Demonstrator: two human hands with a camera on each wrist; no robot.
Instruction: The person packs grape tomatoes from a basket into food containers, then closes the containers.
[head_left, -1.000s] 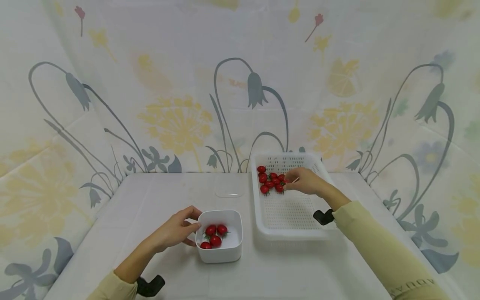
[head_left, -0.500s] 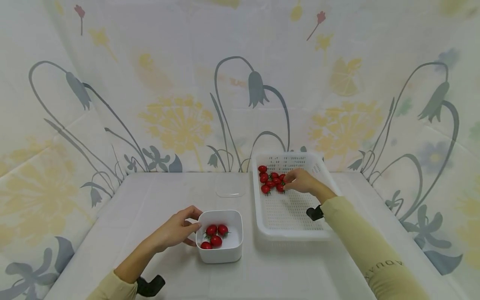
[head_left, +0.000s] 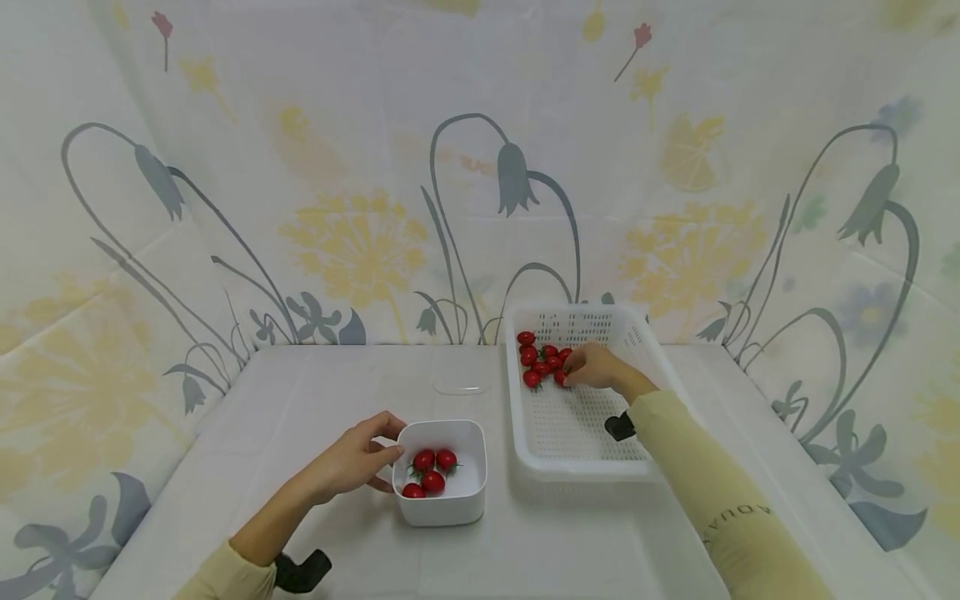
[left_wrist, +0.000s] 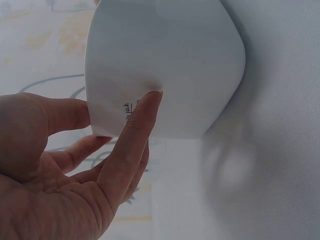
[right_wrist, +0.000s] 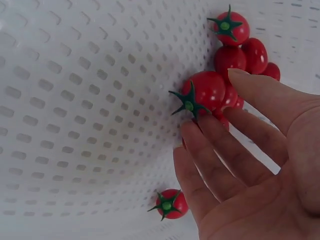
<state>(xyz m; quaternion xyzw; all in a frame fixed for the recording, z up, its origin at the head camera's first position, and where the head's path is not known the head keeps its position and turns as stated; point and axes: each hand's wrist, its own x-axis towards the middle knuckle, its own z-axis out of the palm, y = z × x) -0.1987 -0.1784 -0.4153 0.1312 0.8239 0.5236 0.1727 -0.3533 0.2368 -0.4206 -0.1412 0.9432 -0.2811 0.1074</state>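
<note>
In the head view my left hand [head_left: 360,454] holds the left side of a small white square container [head_left: 472,504]. Its thumb is at the rim and a fingertip presses the outer wall [left_wrist: 170,55] in the left wrist view. Several red cherry tomatoes [head_left: 432,482] with green stems lie inside. My right hand [head_left: 600,367] reaches into a white perforated basket [head_left: 528,462] at the right. Its fingers are spread at a cluster of cherry tomatoes; the thumb and fingertips stand on either side of one cherry tomato [right_wrist: 207,89], not closed on it.
A clear flat lid-like piece [head_left: 461,390] lies on the white tablecloth [head_left: 300,392] behind the container. Another cherry tomato [right_wrist: 171,204] sits apart from the cluster in the right wrist view. A flower-printed cloth [head_left: 360,167] hangs behind and at both sides.
My right hand and forearm have shifted left and slightly toward me, closer over the near tomatoes in the basket. The left hand and container have stayed in place.
</note>
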